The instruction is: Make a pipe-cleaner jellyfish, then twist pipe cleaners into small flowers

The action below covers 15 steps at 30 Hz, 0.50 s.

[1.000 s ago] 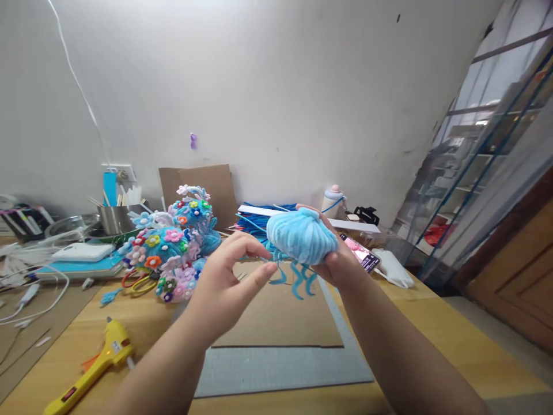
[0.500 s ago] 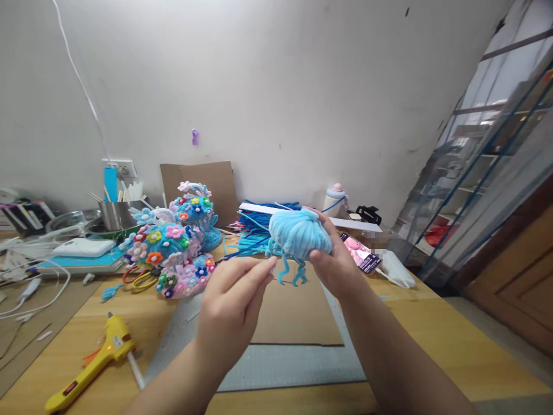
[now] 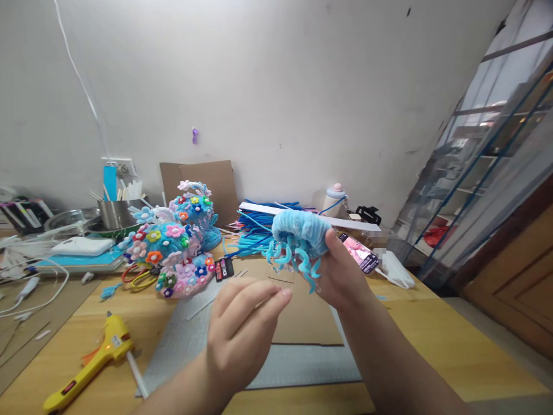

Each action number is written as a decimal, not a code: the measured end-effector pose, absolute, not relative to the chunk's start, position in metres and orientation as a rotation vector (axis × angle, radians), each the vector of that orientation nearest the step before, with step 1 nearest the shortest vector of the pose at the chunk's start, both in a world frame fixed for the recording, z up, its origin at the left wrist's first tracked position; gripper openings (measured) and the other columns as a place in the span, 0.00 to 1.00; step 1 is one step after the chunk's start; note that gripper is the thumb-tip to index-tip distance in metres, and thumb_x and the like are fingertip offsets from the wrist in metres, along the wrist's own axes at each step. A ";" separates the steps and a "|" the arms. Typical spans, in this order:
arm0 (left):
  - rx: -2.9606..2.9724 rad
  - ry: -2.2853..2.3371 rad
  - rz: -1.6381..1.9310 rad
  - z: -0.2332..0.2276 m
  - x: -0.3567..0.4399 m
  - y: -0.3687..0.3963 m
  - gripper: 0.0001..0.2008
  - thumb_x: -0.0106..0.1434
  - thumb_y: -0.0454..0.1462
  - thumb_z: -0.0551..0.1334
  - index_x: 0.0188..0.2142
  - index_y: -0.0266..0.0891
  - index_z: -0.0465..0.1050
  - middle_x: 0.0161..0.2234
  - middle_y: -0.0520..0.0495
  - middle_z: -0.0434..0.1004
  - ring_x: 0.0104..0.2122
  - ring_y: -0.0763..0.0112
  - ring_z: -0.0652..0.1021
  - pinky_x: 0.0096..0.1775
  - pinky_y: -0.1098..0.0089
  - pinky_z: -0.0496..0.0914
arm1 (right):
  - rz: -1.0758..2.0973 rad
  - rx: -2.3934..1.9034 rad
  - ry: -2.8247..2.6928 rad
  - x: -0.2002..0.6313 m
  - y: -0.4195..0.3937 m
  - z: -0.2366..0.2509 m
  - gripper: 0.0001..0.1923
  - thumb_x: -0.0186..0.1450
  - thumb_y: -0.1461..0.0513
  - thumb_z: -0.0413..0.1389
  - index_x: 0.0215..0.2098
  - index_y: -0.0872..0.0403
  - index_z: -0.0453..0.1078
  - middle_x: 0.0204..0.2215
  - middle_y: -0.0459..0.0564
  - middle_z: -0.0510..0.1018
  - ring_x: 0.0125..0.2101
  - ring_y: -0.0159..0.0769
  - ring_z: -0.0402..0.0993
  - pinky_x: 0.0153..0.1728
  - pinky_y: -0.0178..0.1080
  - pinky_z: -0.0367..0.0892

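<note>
My right hand grips a light-blue pipe-cleaner dome by its right side, above the work surface. Its underside now faces partly toward me, with curled blue pipe-cleaner strands hanging from the rim. Lower and to the left, my left hand is closed in a pinch, fingertips just apart from the hanging strands. Whatever those fingertips hold, if anything, is hidden. Beneath both hands lies a sheet of brown cardboard on a grey cutting mat.
A yellow glue gun lies at left. Behind it stand flower-covered pipe-cleaner pieces and scissors. Blue pipe cleaners are heaped at the back. A phone, white power bank and bottle are at right.
My right hand has tipped the blue dome so its underside and curled strands show more. My left hand has moved down and slightly right, away from the strands.
</note>
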<state>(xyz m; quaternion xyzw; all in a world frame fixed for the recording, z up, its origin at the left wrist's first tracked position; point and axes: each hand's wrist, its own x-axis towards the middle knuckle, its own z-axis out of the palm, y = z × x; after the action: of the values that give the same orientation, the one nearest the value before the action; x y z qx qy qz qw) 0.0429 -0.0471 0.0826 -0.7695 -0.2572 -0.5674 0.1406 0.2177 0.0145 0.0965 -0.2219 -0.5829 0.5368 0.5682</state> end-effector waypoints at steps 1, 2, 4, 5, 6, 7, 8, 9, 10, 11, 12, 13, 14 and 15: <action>-2.228 -0.717 -1.615 0.082 0.044 -0.048 0.20 0.57 0.24 0.61 0.45 0.45 0.73 0.35 0.49 0.78 0.35 0.67 0.75 0.36 0.65 0.71 | 1.308 -0.510 -1.340 0.218 0.014 0.097 0.25 0.68 0.45 0.36 0.51 0.44 0.65 0.47 0.49 0.75 0.48 0.44 0.70 0.45 0.50 0.68; -2.232 -0.700 -1.598 0.081 0.045 -0.048 0.19 0.57 0.25 0.61 0.46 0.45 0.73 0.35 0.49 0.78 0.35 0.68 0.75 0.36 0.66 0.71 | 1.357 -0.495 -1.305 0.218 0.013 0.098 0.25 0.68 0.45 0.36 0.51 0.44 0.66 0.47 0.49 0.75 0.48 0.44 0.71 0.45 0.50 0.68; -2.258 -0.668 -1.561 0.080 0.047 -0.049 0.18 0.58 0.25 0.61 0.46 0.42 0.73 0.35 0.49 0.78 0.35 0.68 0.74 0.36 0.66 0.71 | 1.456 -0.461 -1.226 0.217 0.011 0.099 0.25 0.67 0.44 0.38 0.50 0.44 0.67 0.47 0.49 0.75 0.46 0.44 0.71 0.44 0.49 0.68; -2.263 -0.646 -1.557 0.079 0.048 -0.049 0.17 0.58 0.25 0.61 0.45 0.41 0.73 0.35 0.48 0.79 0.35 0.69 0.74 0.36 0.67 0.71 | 1.507 -0.445 -1.177 0.217 0.009 0.099 0.24 0.66 0.44 0.40 0.49 0.45 0.68 0.46 0.49 0.76 0.46 0.43 0.72 0.44 0.49 0.68; -2.256 -0.627 -1.566 0.079 0.049 -0.048 0.16 0.58 0.25 0.61 0.45 0.39 0.74 0.35 0.48 0.79 0.34 0.69 0.74 0.36 0.67 0.70 | 1.559 -0.429 -1.120 0.216 0.008 0.100 0.24 0.66 0.44 0.41 0.48 0.45 0.69 0.46 0.49 0.76 0.45 0.43 0.72 0.45 0.48 0.68; -2.237 -0.618 -1.587 0.079 0.050 -0.048 0.15 0.58 0.24 0.61 0.44 0.38 0.74 0.35 0.48 0.78 0.34 0.70 0.74 0.36 0.67 0.70 | 1.612 -0.413 -1.061 0.215 0.006 0.100 0.24 0.66 0.44 0.42 0.47 0.46 0.69 0.45 0.48 0.76 0.44 0.42 0.73 0.45 0.48 0.68; -2.210 -0.618 -1.614 0.080 0.050 -0.048 0.15 0.57 0.23 0.61 0.43 0.36 0.75 0.35 0.47 0.78 0.34 0.70 0.74 0.36 0.67 0.70 | 1.659 -0.394 -1.006 0.215 0.005 0.100 0.23 0.66 0.44 0.43 0.47 0.46 0.70 0.45 0.48 0.77 0.44 0.42 0.73 0.46 0.47 0.68; -2.174 -0.625 -1.645 0.081 0.050 -0.048 0.15 0.56 0.22 0.61 0.42 0.35 0.76 0.35 0.46 0.78 0.34 0.69 0.74 0.36 0.67 0.70 | 1.698 -0.375 -0.958 0.214 0.004 0.099 0.23 0.66 0.45 0.43 0.47 0.47 0.70 0.44 0.48 0.77 0.43 0.41 0.73 0.46 0.47 0.67; -2.140 -0.640 -1.670 0.082 0.049 -0.048 0.15 0.55 0.21 0.62 0.41 0.34 0.76 0.35 0.46 0.78 0.35 0.69 0.74 0.37 0.67 0.70 | 1.727 -0.357 -0.919 0.214 0.004 0.099 0.22 0.66 0.45 0.44 0.46 0.47 0.71 0.44 0.47 0.78 0.43 0.41 0.73 0.47 0.47 0.67; -2.114 -0.657 -1.681 0.083 0.048 -0.048 0.16 0.54 0.20 0.62 0.41 0.34 0.76 0.36 0.45 0.77 0.35 0.68 0.74 0.37 0.66 0.70 | 1.749 -0.343 -0.894 0.214 0.004 0.098 0.22 0.66 0.46 0.44 0.46 0.48 0.71 0.43 0.47 0.78 0.43 0.40 0.74 0.47 0.47 0.67; -2.095 -0.672 -1.688 0.084 0.046 -0.047 0.17 0.53 0.19 0.62 0.41 0.33 0.76 0.36 0.45 0.77 0.36 0.68 0.74 0.38 0.66 0.70 | 1.764 -0.336 -0.877 0.215 0.004 0.096 0.22 0.66 0.46 0.45 0.46 0.48 0.71 0.42 0.48 0.78 0.43 0.40 0.74 0.47 0.47 0.67; -2.076 -0.685 -1.694 0.085 0.045 -0.046 0.18 0.52 0.19 0.63 0.41 0.34 0.76 0.36 0.44 0.77 0.36 0.67 0.75 0.38 0.65 0.71 | 1.776 -0.332 -0.866 0.215 0.004 0.095 0.22 0.66 0.46 0.45 0.46 0.48 0.71 0.42 0.47 0.78 0.43 0.40 0.74 0.48 0.47 0.67; -2.060 -0.697 -1.699 0.086 0.043 -0.045 0.19 0.51 0.19 0.63 0.41 0.34 0.76 0.36 0.45 0.77 0.36 0.67 0.75 0.38 0.65 0.71 | 1.791 -0.331 -0.861 0.216 0.004 0.094 0.22 0.66 0.45 0.46 0.46 0.48 0.71 0.42 0.48 0.78 0.43 0.40 0.74 0.48 0.46 0.67; -2.044 -0.714 -1.706 0.087 0.041 -0.044 0.20 0.51 0.19 0.63 0.41 0.35 0.76 0.36 0.45 0.77 0.36 0.67 0.75 0.37 0.65 0.71 | 1.812 -0.332 -0.859 0.217 0.005 0.093 0.23 0.65 0.45 0.46 0.46 0.48 0.71 0.42 0.48 0.78 0.43 0.40 0.74 0.49 0.46 0.66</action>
<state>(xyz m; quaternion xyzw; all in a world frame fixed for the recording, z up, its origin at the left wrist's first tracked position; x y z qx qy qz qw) 0.0413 -0.0438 0.0867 -0.7277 -0.2544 -0.6075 0.1915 0.2168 0.0046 0.0928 -0.1388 -0.3594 0.7580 0.5263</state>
